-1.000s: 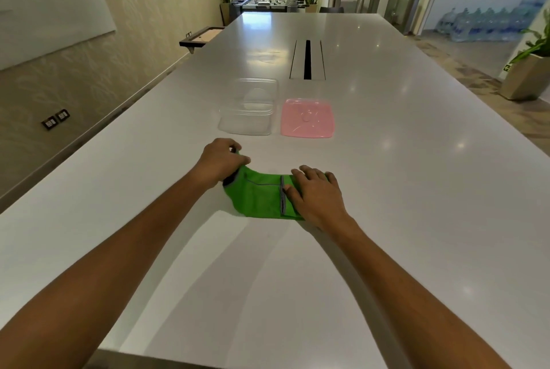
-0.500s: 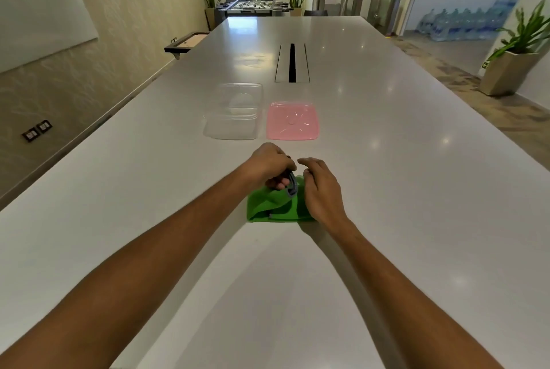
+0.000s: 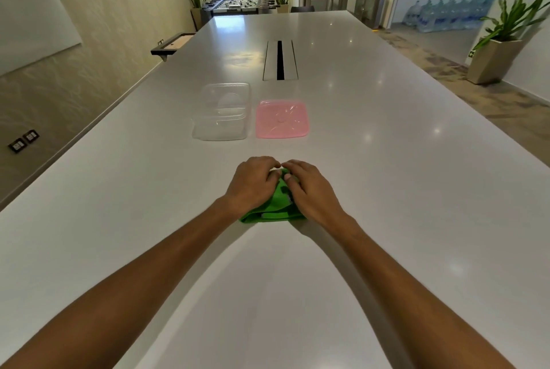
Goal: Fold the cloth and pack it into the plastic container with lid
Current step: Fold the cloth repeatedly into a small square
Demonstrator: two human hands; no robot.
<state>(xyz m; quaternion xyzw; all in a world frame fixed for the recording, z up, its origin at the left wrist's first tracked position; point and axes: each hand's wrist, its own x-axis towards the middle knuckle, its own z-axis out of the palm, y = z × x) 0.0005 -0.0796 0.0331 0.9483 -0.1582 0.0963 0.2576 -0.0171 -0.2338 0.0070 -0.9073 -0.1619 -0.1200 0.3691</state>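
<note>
A green cloth lies folded into a small thick bundle on the white table, in front of me. My left hand covers its left part and my right hand its right part, fingers curled over the far edge and fingertips nearly touching. Most of the cloth is hidden under both hands. A clear plastic container stands open and empty farther away, slightly left. Its pink lid lies flat just right of it.
A cable slot is set into the table beyond the container. The table's left edge runs along a wall. A potted plant stands on the floor at far right.
My left hand carried the cloth's left half over to the right, folding it smaller. Both hands now sit side by side on the bundle.
</note>
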